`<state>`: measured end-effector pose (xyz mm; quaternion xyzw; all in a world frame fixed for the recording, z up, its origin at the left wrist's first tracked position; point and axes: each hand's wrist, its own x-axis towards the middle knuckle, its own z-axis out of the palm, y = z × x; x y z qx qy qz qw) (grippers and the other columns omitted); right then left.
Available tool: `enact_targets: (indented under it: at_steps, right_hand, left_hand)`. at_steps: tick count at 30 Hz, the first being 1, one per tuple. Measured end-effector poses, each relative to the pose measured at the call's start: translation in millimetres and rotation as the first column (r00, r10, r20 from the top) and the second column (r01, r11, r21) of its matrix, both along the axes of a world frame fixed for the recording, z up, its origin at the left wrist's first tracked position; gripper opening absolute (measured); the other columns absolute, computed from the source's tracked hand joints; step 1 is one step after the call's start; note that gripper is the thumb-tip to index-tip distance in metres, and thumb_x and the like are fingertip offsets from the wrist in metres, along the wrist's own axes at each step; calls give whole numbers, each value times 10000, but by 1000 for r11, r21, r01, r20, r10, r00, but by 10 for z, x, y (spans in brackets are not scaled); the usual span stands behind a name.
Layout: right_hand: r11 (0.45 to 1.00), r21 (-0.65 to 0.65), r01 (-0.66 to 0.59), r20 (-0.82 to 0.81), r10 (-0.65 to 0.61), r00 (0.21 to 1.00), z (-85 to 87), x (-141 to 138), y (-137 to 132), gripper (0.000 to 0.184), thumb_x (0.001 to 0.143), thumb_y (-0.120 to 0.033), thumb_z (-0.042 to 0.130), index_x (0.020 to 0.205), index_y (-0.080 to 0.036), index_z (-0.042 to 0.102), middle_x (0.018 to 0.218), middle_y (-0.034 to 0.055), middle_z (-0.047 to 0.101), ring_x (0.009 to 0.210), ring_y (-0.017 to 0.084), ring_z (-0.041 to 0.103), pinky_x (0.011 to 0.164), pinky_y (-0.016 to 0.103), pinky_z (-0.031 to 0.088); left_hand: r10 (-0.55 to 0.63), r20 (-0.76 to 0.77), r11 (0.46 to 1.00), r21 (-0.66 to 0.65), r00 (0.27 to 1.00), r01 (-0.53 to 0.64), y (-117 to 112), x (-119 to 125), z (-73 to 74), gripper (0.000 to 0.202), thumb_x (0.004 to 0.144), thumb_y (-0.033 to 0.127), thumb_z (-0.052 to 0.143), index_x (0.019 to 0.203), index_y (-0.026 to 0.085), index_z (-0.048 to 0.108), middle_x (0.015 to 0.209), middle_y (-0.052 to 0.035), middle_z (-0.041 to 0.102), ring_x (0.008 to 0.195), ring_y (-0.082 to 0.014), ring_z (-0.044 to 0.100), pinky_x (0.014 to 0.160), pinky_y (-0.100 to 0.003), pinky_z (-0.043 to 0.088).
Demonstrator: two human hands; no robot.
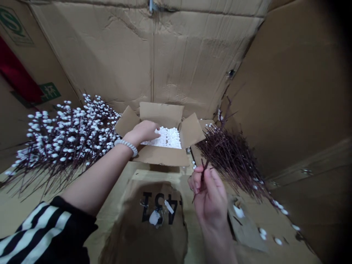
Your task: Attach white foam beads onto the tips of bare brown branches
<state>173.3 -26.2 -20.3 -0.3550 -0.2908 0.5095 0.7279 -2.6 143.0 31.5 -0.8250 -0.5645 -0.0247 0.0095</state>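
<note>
My left hand [146, 131] reaches over the left side of a small open cardboard box [163, 157]. Its thumb and a finger show apart just above the white foam-like berries [170, 137] inside, and the other fingers are partly hidden. A pale coiled band circles that wrist. Closer to me, right of the box, my right hand [207, 192] is closed around a dark brown twig [204, 168]. The forked top of the twig sticks up above the fingers.
Twigs tipped with white berries [70, 137] are heaped on the left. A pile of bare brown twigs [231, 157] lies on the right, with loose white berries [277, 241] near it. Cardboard walls [110, 47] enclose the surface. White scraps [154, 217] lie in front.
</note>
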Motion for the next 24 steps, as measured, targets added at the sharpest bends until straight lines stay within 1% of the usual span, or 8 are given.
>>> enact_targets:
  at_steps: [4, 8, 10, 13, 15, 19, 21, 24]
  right_hand:
    - [1000, 9, 4, -14, -3, 1000, 5, 9, -6, 265, 721, -446, 718, 722, -193, 636, 498, -54, 477, 445, 76, 355, 422, 213, 270]
    - [1000, 0, 17, -27, -17, 999, 9, 25, -25, 268, 717, -439, 720, 707, -197, 605, 512, -57, 486, 448, 75, 362, 425, 209, 284]
    - [999, 0, 37, -17, -37, 999, 13, 31, -39, 273, 722, -443, 711, 713, -195, 598, 530, -55, 496, 451, 73, 363, 431, 209, 295]
    - [997, 25, 66, 0, -66, 998, 20, 32, -62, 262, 753, -437, 682, 717, -195, 589, 531, -54, 491, 453, 76, 359, 438, 211, 299]
    - [995, 55, 82, 6, -82, 997, 26, 25, -75, 240, 785, -419, 656, 721, -198, 587, 514, -56, 474, 456, 80, 355, 443, 212, 297]
    - [985, 98, 140, 29, -143, 989, 36, 3, -86, 225, 821, -407, 622, 745, -196, 610, 498, -54, 463, 465, 83, 354, 447, 210, 288]
    - [979, 110, 174, 43, -179, 983, 38, -4, -83, 230, 823, -407, 622, 744, -191, 616, 507, -50, 472, 468, 82, 360, 442, 208, 279]
    - [972, 118, 202, 46, -209, 977, 40, -5, -75, 232, 813, -400, 637, 724, -188, 609, 535, -46, 492, 486, 78, 386, 453, 206, 287]
  left_hand:
    - [-36, -31, 999, 36, 999, 37, 32, -59, -136, 475, 830, 443, 515, 1201, 164, 617, 1159, -146, 646, 1073, -312, 572, 906, -385, 429]
    - [-2, -31, 997, 74, 1000, 5, -29, -62, -239, 411, 866, 409, 472, 1151, 162, 636, 1093, -138, 647, 1019, -291, 583, 904, -387, 426]
    - [10, -21, 994, 106, 1000, -8, -95, -54, -258, 389, 875, 380, 467, 1137, 147, 635, 1099, -144, 637, 1037, -291, 568, 912, -392, 420]
    - [15, -6, 986, 165, 1000, -14, -248, -35, -252, 380, 878, 364, 478, 1165, 151, 604, 1184, -144, 596, 1087, -303, 529, 919, -407, 418]
    - [22, 4, 978, 207, 1000, -22, -372, -18, -244, 400, 886, 370, 469, 1203, 147, 566, 1257, -159, 550, 1120, -327, 501, 912, -439, 425]
    - [22, 30, 945, 325, 999, -30, -572, 11, -267, 395, 909, 364, 437, 1217, 136, 530, 1294, -192, 516, 1165, -357, 456, 938, -509, 398]
    - [12, 37, 923, 384, 999, -25, -620, 21, -292, 395, 908, 372, 443, 1212, 134, 525, 1304, -190, 514, 1177, -360, 447, 950, -513, 387]
    - [10, 36, 914, 404, 999, -24, -638, 30, -313, 402, 908, 391, 436, 1189, 120, 534, 1295, -186, 523, 1185, -366, 442, 958, -518, 375]
